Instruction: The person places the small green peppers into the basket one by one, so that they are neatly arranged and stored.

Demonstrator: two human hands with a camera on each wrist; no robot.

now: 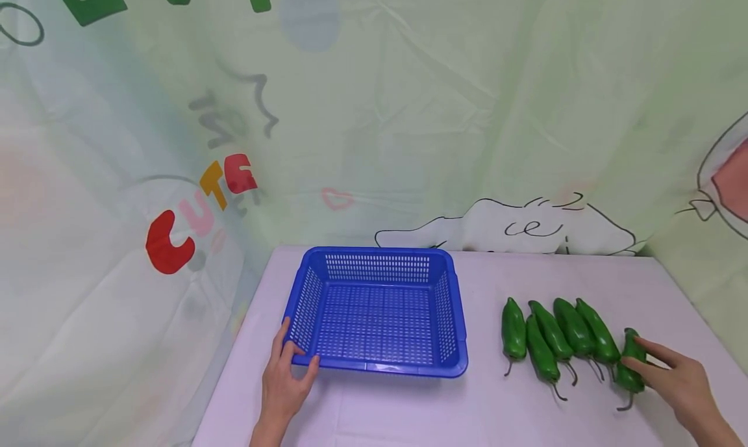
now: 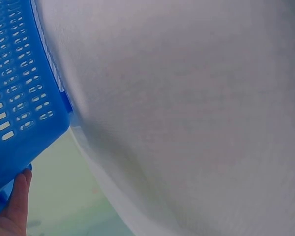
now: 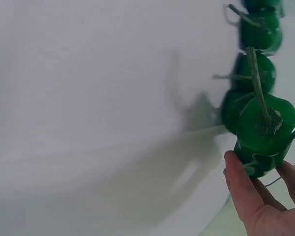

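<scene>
Pepper (image 1: 628, 379) in R grip (image 1: 680, 379), btwn fingertips (image 3: 236, 169)

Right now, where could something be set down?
Bare: the table in front of the blue basket, behind the green peppers and between both, plus the basket's floor. Crowded: the pepper row, where the right hand grips one, and the basket's near left corner, by the left hand.

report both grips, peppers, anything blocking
Right grip pinches rightmost green pepper. Left grip holds blue basket by near-left corner. Five other peppers lie between them.
</scene>
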